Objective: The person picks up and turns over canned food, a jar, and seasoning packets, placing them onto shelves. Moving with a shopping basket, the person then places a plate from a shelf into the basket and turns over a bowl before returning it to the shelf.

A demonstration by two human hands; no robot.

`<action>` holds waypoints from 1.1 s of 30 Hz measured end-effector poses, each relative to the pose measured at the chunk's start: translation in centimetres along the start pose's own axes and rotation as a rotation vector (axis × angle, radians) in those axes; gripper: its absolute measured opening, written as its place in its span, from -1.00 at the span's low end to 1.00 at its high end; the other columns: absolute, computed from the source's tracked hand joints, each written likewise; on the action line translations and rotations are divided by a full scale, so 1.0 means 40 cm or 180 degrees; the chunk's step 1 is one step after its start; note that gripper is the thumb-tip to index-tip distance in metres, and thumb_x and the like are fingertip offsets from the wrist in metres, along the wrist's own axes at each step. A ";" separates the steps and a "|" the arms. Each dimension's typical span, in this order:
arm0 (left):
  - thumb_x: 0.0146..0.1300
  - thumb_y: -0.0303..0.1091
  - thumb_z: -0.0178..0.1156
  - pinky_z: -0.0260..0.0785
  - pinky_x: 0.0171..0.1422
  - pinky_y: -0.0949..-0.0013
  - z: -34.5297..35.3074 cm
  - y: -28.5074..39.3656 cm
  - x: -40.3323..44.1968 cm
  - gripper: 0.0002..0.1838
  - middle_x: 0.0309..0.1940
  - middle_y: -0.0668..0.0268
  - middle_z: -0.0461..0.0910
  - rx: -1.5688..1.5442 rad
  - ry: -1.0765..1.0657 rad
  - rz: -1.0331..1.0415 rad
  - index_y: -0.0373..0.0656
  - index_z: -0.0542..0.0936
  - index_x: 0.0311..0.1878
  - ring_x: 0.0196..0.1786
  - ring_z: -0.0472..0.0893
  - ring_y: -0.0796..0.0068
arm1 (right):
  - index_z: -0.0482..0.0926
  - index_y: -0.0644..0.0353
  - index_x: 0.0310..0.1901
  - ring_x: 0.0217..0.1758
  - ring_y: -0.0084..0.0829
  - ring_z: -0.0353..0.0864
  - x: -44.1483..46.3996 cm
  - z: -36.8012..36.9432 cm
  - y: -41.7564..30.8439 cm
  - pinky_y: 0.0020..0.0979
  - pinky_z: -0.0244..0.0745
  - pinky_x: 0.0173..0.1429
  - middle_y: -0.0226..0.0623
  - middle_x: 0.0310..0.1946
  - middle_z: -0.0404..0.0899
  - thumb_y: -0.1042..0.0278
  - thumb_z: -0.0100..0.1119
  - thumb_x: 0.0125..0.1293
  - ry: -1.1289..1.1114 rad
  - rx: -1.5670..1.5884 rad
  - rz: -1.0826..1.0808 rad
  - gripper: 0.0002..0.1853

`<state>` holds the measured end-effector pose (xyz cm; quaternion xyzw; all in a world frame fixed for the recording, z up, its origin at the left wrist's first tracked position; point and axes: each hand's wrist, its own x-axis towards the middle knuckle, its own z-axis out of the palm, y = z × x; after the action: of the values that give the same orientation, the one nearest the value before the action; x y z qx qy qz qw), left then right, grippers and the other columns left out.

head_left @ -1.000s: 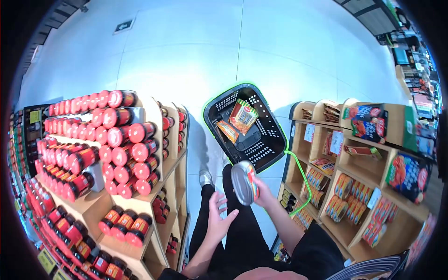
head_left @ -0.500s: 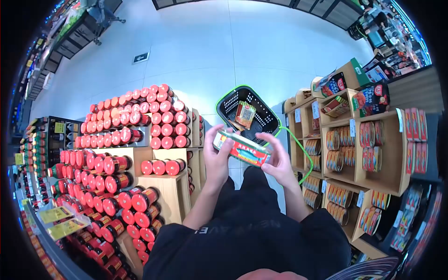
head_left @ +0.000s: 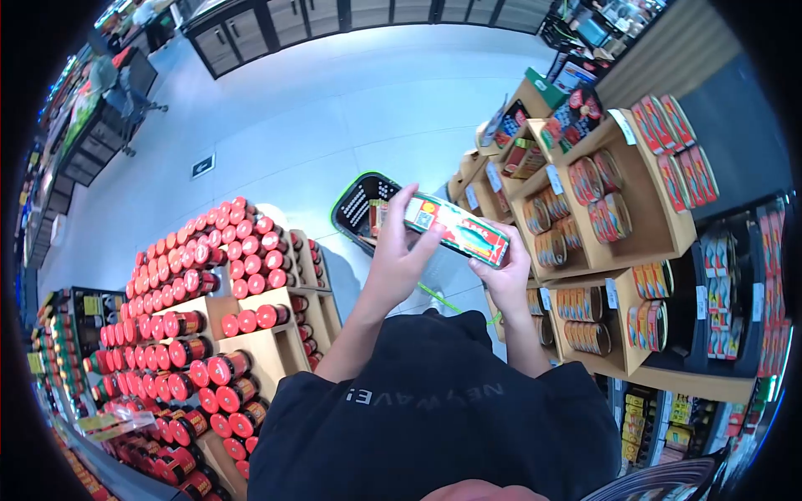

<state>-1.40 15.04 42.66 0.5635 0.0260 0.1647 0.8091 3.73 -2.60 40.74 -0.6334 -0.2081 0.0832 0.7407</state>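
Observation:
Between both hands is a long, boxy food pack (head_left: 461,232), red and green with a white end that bears a square code. My left hand (head_left: 396,255) grips its left end, with the thumb across the near face. Around the right end, my right hand (head_left: 507,280) has its thumb at the lower edge and its fingers behind. The pack is tilted, its right end lower in the view. Just beyond my left hand, a black shopping basket (head_left: 357,200) with a green rim stands on the floor. A small packet (head_left: 378,215) inside it is partly hidden by my hand.
Red-lidded jars (head_left: 225,367) are stacked on a wooden display at the left. To the right, wooden shelves (head_left: 660,250) hold rows of flat tins and packs. Dark cabinets (head_left: 284,25) line the far side of the floor, and a person (head_left: 109,79) is at upper left.
My view has turned right, so the basket and jar display appear further left. Both hands still hold the pack, now raised slightly and turned to show its end code.

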 end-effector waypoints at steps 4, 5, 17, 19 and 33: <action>0.29 -0.29 0.22 0.22 0.35 0.27 0.082 -0.014 0.020 -0.26 0.22 -0.04 0.37 0.1729 -0.0430 0.0334 -0.40 0.13 0.41 0.25 0.42 0.22 | 0.39 0.40 0.15 0.19 -0.42 0.51 -0.019 -0.116 0.004 -0.37 0.39 0.32 -0.15 0.11 0.50 0.60 0.45 0.01 0.0275 -0.0044 0.0008 -0.37; 0.30 -0.27 0.21 0.21 0.36 0.24 0.103 -0.018 0.023 -0.26 0.22 -0.07 0.36 0.1865 -0.0450 0.0351 -0.40 0.12 0.41 0.26 0.42 0.15 | 0.38 0.41 0.16 0.20 -0.40 0.51 -0.019 -0.133 0.001 -0.35 0.39 0.33 -0.12 0.13 0.49 0.60 0.45 0.00 0.0295 -0.0022 -0.0054 -0.35; 0.25 -0.32 0.27 0.35 0.24 0.25 0.207 -0.070 0.106 -0.28 0.16 -0.01 0.40 0.2309 -0.0819 0.0700 -0.37 0.19 0.39 0.22 0.48 0.24 | 0.38 0.39 0.15 0.26 -0.31 0.47 0.025 -0.259 -0.025 -0.30 0.34 0.37 -0.04 0.19 0.44 0.55 0.44 0.02 0.0500 0.0052 -0.0304 -0.37; 0.22 -0.48 0.28 0.40 0.23 0.32 0.212 -0.104 0.115 -0.30 0.17 0.07 0.36 0.1094 -0.0749 0.0310 -0.32 0.19 0.38 0.22 0.48 0.36 | 0.37 0.39 0.16 0.26 -0.31 0.46 0.037 -0.279 -0.035 -0.30 0.34 0.37 -0.04 0.19 0.43 0.53 0.44 0.02 0.0460 -0.0024 -0.0381 -0.36; 0.08 -0.60 0.36 0.42 0.25 0.24 0.259 -0.136 0.154 -0.30 0.15 0.13 0.31 0.0357 -0.0542 0.0367 -0.30 0.27 0.29 0.14 0.54 0.26 | 0.33 0.32 0.20 0.32 -0.33 0.38 0.080 -0.335 -0.013 -0.28 0.32 0.36 -0.03 0.28 0.32 0.34 0.34 0.15 0.0347 0.0422 -0.0409 -0.39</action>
<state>8.06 5.79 42.32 0.6204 -0.0662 0.1608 0.7648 12.09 -13.58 40.40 -0.5719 -0.2018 0.0145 0.7950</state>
